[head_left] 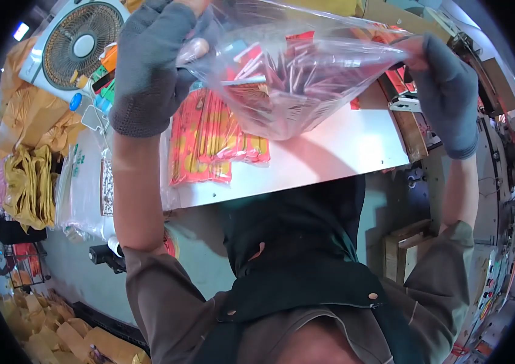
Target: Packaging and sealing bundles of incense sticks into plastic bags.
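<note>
A clear plastic bag (306,112) is stretched between my two raised hands, over the white table (360,145). Inside it lie several loose red and white packets, jumbled together. My left hand (154,70), in a grey fingerless glove, is closed on the bag's left edge. At the opposite corner my right hand (445,88), gloved the same way, pinches the film and pulls it taut. Beneath my left hand and partly behind the bag, flat red packets with yellow patterns (203,142) lie stacked in clear wrapping on the tabletop.
A white box fan (83,45) stands at the far left, near brown paper (33,109) and yellow bags (30,188). Machinery with metal parts (406,100) borders the table's right side. A wooden crate (406,249) sits on the floor at right. Another person (12,227) is at far left.
</note>
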`<act>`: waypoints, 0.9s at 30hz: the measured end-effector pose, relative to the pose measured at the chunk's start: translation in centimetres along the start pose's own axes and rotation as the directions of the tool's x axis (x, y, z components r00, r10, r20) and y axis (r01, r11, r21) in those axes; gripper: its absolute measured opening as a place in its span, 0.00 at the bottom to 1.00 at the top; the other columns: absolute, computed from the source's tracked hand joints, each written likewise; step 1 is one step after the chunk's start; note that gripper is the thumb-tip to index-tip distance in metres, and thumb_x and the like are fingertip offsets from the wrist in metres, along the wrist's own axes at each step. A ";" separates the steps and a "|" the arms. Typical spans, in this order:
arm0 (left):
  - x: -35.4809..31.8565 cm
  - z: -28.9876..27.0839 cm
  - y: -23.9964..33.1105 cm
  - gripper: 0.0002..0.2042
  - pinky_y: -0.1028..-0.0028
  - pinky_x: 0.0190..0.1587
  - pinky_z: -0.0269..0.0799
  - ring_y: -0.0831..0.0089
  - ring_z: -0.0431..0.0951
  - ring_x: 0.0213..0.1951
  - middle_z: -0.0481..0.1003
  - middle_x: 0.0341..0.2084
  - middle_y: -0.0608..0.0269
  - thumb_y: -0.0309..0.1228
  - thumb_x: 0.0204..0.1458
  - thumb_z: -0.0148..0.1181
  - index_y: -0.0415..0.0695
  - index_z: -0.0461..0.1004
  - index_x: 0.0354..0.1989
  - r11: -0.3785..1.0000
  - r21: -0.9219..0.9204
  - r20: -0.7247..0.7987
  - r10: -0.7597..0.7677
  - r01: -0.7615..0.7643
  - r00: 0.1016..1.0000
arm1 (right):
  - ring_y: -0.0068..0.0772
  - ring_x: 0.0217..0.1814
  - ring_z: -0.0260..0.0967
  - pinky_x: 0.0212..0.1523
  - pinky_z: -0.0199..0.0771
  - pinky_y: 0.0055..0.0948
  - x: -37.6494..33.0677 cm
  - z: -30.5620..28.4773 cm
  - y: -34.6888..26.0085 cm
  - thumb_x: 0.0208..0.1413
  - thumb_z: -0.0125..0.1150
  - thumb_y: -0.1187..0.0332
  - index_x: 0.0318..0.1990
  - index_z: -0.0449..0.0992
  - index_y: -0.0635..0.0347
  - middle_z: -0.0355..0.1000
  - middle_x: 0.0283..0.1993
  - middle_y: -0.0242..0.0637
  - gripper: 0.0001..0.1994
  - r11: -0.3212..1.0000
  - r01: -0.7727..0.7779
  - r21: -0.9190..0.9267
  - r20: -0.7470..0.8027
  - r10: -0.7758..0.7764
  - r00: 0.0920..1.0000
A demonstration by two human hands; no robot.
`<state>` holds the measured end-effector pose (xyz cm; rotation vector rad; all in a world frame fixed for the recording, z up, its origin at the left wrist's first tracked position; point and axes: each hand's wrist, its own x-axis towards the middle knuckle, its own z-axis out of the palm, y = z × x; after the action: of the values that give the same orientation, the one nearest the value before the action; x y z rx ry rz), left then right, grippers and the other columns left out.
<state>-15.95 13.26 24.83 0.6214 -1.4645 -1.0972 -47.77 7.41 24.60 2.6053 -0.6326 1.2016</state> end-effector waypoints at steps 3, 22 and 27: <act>0.2 1.9 -0.5 0.03 0.83 0.23 0.61 0.84 0.65 0.20 0.65 0.19 0.71 0.28 0.51 0.56 0.44 0.71 0.32 0.850 0.526 -0.007 0.047 -0.036 0.999 | 0.17 0.25 0.63 0.27 0.64 0.18 0.6 -0.5 0.9 0.55 0.54 0.76 0.34 0.71 0.66 0.69 0.25 0.31 0.03 0.947 -0.304 0.104 0.295 0.262 0.919; -3.8 -2.6 -13.7 0.27 0.70 0.50 0.68 0.74 0.73 0.46 0.73 0.43 0.60 0.29 0.41 0.68 0.37 0.65 0.52 0.917 -0.045 -0.354 -0.386 0.397 0.852 | 0.30 0.26 0.69 0.28 0.66 0.30 10.9 26.0 5.1 0.46 0.63 0.49 0.35 0.74 0.62 0.70 0.22 0.38 0.22 0.804 -0.367 0.468 0.290 0.253 0.923; -2.4 -9.9 -20.0 0.21 0.71 0.48 0.69 0.73 0.74 0.43 0.76 0.39 0.62 0.29 0.43 0.66 0.38 0.71 0.47 0.849 -0.231 -0.394 -0.528 0.476 0.752 | 0.38 0.39 0.72 0.40 0.69 0.31 12.1 39.0 11.2 0.45 0.62 0.47 0.37 0.74 0.59 0.73 0.35 0.43 0.23 0.850 -0.462 0.253 0.226 0.412 0.883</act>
<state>-10.04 4.10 5.21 1.1493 -0.8354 -1.3300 -19.63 -19.89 8.55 2.9357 -1.2262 1.2961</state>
